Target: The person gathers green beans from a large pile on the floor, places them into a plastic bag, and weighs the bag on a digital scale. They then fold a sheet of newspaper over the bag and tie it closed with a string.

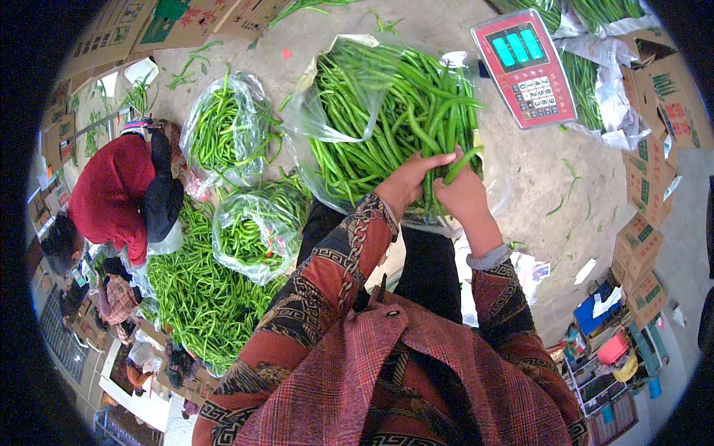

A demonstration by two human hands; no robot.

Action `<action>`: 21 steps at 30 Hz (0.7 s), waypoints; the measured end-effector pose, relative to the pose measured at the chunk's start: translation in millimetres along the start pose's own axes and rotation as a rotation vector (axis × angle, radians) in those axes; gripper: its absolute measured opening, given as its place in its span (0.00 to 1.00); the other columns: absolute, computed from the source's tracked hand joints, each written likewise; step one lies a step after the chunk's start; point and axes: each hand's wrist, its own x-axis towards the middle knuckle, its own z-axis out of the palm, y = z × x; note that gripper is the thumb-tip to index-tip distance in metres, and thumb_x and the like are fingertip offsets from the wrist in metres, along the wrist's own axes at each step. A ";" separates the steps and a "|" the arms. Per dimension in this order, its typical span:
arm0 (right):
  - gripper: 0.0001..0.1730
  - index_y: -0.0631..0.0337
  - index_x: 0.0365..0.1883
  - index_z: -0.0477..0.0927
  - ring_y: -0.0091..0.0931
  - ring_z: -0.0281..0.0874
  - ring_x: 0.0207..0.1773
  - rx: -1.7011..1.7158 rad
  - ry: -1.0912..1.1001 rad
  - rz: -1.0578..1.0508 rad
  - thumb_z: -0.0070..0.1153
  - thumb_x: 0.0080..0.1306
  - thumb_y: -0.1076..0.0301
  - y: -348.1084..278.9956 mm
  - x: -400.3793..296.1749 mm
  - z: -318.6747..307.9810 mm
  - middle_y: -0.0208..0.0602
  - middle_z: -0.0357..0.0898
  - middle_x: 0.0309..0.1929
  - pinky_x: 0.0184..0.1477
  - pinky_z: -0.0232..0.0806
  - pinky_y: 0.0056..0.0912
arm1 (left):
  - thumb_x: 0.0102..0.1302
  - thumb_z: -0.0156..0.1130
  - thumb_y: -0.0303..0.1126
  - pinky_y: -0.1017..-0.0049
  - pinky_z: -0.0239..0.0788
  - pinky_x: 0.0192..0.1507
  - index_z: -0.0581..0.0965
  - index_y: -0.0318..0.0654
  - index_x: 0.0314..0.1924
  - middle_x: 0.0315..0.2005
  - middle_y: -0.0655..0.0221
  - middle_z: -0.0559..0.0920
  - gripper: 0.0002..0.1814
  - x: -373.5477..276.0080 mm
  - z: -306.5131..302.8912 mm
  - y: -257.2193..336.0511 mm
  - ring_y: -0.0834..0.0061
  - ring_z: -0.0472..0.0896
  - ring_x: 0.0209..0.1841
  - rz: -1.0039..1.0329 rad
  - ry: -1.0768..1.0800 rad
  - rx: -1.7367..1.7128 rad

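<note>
Right in front of me lies a big open clear plastic bag (385, 131) filled with long green peppers (357, 111). At the bag's near edge, my left hand (411, 177) is closed around a few long peppers, its thumb laid across them. Close beside it, my right hand (466, 195) grips a green pepper (462, 166) whose curved end sticks up past the fingers. The undersides of both hands and their lower fingers are partly hidden. Beyond the bag to the right stands a red scale display (524, 69) with lit digits and a keypad.
Two more bags of green peppers (226, 128) (254, 237) stand at the left by a large pepper heap (212, 301). A person in a red top (114, 184) bends there. Cardboard boxes (641, 245) line the right, and loose peppers (569, 184) dot the floor.
</note>
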 end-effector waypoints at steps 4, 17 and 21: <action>0.46 0.62 0.71 0.48 0.49 0.76 0.51 -0.038 -0.214 0.137 0.53 0.55 0.66 -2.1 2.2 -14.7 0.59 0.75 0.51 0.50 0.69 0.45 | 0.58 0.67 0.33 0.68 0.62 0.61 0.66 0.40 0.64 0.57 0.66 0.74 0.34 -7.3 3.0 1.7 0.69 0.71 0.60 -0.001 -0.056 0.008; 0.53 0.65 0.70 0.48 0.40 0.69 0.62 0.229 -0.459 -0.100 0.64 0.49 0.73 -15.2 -57.4 -43.5 0.55 0.69 0.59 0.61 0.62 0.38 | 0.54 0.71 0.30 0.74 0.68 0.52 0.73 0.36 0.51 0.41 0.70 0.80 0.25 -75.6 48.4 -3.4 0.76 0.78 0.44 0.327 0.248 0.348; 0.54 0.57 0.72 0.48 0.41 0.67 0.64 0.681 -0.491 -0.265 0.67 0.52 0.67 4.1 -67.2 -49.7 0.50 0.68 0.62 0.62 0.62 0.40 | 0.55 0.70 0.30 0.76 0.70 0.46 0.74 0.35 0.48 0.39 0.70 0.80 0.21 -98.2 46.6 14.9 0.79 0.78 0.41 0.377 0.268 0.439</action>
